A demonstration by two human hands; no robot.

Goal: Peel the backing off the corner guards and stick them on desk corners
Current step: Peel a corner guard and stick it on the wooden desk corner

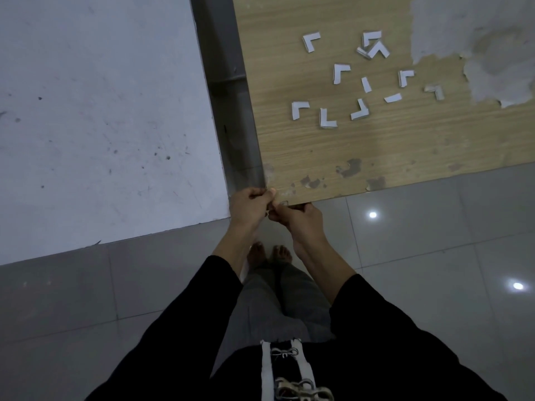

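Note:
My left hand (250,208) and my right hand (301,219) meet at the near left corner of the wooden desk (318,146). Both pinch a small clear corner guard (283,203) just below that corner; most of it is hidden by my fingers. Several white L-shaped corner guards (328,118) lie scattered on the desk farther back, with two straight white backing strips (366,84) among them.
A grey wall (101,111) stands to the left of the desk, with a dark metal frame (237,111) between them. The desk's veneer is chipped along the front edge and torn away at the far right (477,47). Grey floor tiles (434,256) lie below.

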